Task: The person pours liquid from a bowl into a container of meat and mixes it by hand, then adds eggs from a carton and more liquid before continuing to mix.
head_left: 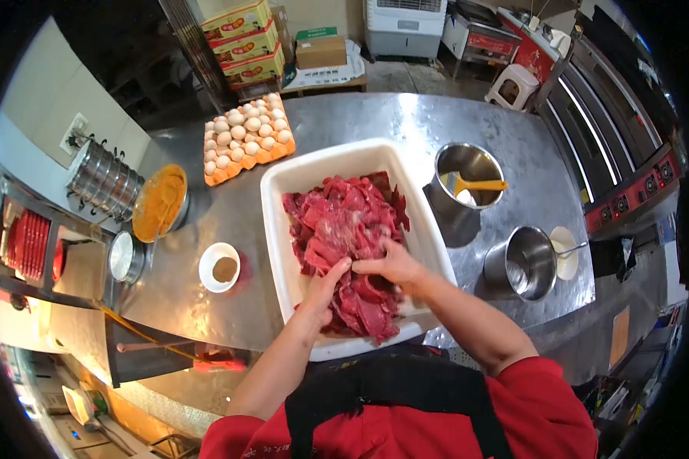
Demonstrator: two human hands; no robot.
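A white plastic tub [292, 174] stands in front of me, heaped with slices of raw red meat [344, 203]. Both my hands are down in the heap, near its middle, with the thumbs close together. My left hand [325, 287] has its fingers sunk into the slices, mostly hidden. Gripping from the other side, my right hand [390, 266] presses its thumb inward while its fingers curl around the meat. Some pale, wet-looking streaks lie on the slices just beyond the hands.
Left of the tub are a small white bowl [207, 266] of brown powder, a bowl of orange-brown paste [155, 203] and a tray of eggs [245, 134]. On the right stand a steel pot [445, 200] with a yellow-handled tool and another steel pot [530, 264].
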